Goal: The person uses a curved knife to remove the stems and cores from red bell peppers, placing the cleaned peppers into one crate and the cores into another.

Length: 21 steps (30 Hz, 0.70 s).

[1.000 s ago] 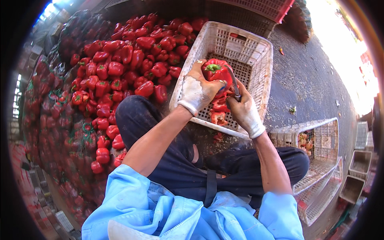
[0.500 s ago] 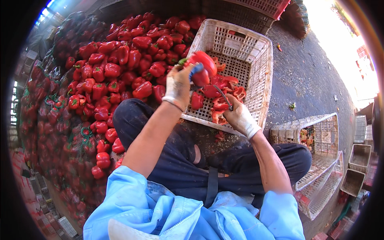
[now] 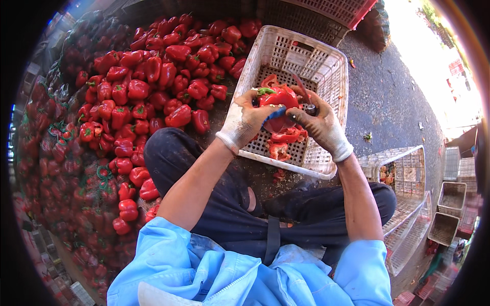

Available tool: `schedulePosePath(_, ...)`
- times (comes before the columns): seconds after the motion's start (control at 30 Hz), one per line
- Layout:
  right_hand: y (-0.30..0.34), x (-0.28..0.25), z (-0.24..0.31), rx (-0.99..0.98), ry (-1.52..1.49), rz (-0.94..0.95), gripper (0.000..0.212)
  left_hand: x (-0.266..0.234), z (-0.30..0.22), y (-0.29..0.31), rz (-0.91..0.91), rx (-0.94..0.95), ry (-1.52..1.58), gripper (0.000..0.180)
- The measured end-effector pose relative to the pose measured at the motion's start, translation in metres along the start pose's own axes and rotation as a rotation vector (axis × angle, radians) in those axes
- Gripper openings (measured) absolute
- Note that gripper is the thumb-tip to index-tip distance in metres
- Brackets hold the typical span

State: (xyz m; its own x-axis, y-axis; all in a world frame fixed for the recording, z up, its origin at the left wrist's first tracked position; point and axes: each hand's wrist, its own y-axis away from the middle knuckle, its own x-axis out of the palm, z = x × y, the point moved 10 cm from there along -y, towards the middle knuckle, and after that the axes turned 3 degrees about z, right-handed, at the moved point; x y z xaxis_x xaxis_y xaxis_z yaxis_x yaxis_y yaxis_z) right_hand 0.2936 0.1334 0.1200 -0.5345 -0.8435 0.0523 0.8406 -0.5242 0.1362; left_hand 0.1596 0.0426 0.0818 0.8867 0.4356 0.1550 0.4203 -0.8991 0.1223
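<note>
My left hand [image 3: 246,120], in a soiled white work glove, is closed round a red bell pepper [image 3: 282,101] with a green stem, above the white plastic crate [image 3: 339,84]. My right hand [image 3: 322,126], also gloved, grips a small knife [image 3: 301,87] whose thin blade points up and away from me. Its fingers are up against the right side of the pepper; whether the blade touches the pepper I cannot tell. Cut pepper pieces [image 3: 279,150] lie on the crate's perforated bottom, partly hidden by my hands.
A large heap of whole red bell peppers [image 3: 138,89] spreads to the left, beside net sacks of peppers [image 3: 56,178]. At right, another white crate [image 3: 408,173] lies near my knee, with smaller crates [image 3: 456,198] beyond. More stacked crates [image 3: 326,15] stand behind.
My right hand has come up with the knife from low in the crate to the pepper. The left hand has moved slightly right and lower, turning the pepper.
</note>
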Motion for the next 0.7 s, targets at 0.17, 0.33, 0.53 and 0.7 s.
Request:
schedulePosePath(0.17, 0.003, 0.000, -0.008, 0.079, -0.036, -0.017, 0.056, 0.009, -0.005, 0.008, 0.026, -0.012, -0.005, 0.037)
schedulePosePath(0.33, 0.008, -0.006, -0.012, 0.130, -0.037, -0.021, 0.052, 0.013, -0.007, 0.008, 0.056, 0.048, -0.162, 0.034)
schedulePosePath(0.53, 0.006, -0.024, -0.020, 0.118, 0.090, -0.065, 0.047, 0.027, -0.004, 0.009, 0.131, 0.002, -0.067, 0.041)
schedulePosePath(0.7, 0.006, -0.035, -0.027, 0.150, 0.128, -0.069, 0.043, 0.025, 0.017, 0.003, 0.162, 0.048, -0.094, 0.044)
